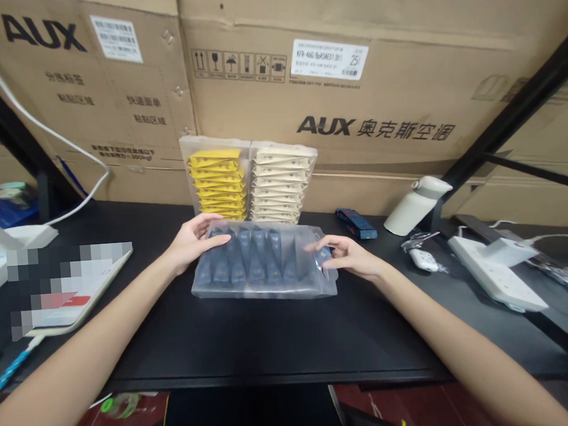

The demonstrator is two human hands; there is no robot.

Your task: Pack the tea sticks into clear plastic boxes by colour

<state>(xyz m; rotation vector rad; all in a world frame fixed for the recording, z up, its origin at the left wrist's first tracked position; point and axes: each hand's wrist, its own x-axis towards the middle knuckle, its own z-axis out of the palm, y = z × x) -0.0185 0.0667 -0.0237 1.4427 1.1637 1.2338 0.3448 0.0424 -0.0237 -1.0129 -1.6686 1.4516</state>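
Observation:
A translucent frosted plastic bag [255, 291] lies on its side on the black table, with several dark blue packets [259, 257] standing in a row inside it. My left hand [196, 242] grips the bag at its upper left, thumb across the top and fingers behind. At the bag's right-hand opening, my right hand [340, 254] pinches another dark blue packet [324, 255]; its fingertips are partly behind the plastic. One more dark blue packet [357, 223] lies farther back on the right. Behind the bag stand two similar bags, one with yellow packets [217, 185], the other with cream packets [280, 182].
Large cardboard boxes [257, 111] form a wall behind the table. To the right are a white bottle [414, 207], an earphone case [423, 260] and a power strip [497, 273]. A tablet-like device [75, 286] with a cable lies left. The table's front edge [276, 376] is near me.

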